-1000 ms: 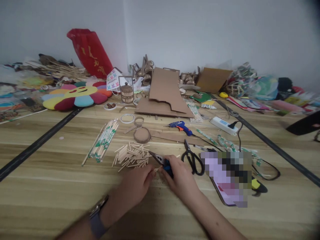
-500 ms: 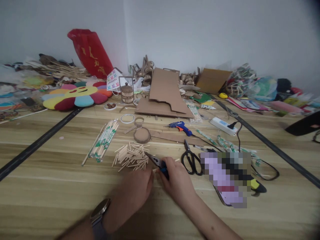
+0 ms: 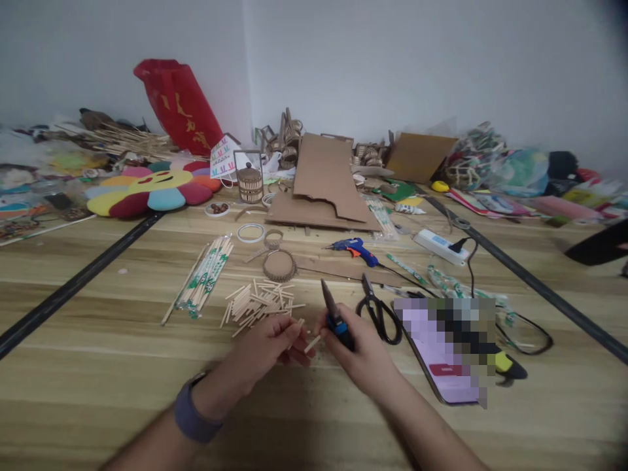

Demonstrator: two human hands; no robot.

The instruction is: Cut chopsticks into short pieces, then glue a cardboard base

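My right hand (image 3: 360, 356) is closed around pliers (image 3: 331, 302) with dark jaws and blue-and-black handles, the jaws pointing up and away. A short wooden stick piece (image 3: 313, 343) lies between my two hands, by the right fingertips; which hand bears it is unclear. My left hand (image 3: 267, 343) pinches another short wooden stick (image 3: 300, 323) between thumb and fingers. Just beyond it spreads a loose pile of cut sticks (image 3: 255, 304). Behind the pile stands a ring edged with small beads or sticks (image 3: 279, 265), on a cardboard piece.
Black scissors (image 3: 377, 311) and a phone (image 3: 441, 386) lie to the right. Farther back are a blue glue gun (image 3: 356, 250), a power strip (image 3: 440, 246) and cardboard sheets (image 3: 324, 170). Packaged chopsticks (image 3: 206, 275) lie left. A small wooden bucket (image 3: 250, 185) stands behind.
My hands have moved slightly apart. The pliers have swung from pointing left to pointing more upright. My left wrist has turned, so stick pieces show at the fingers.
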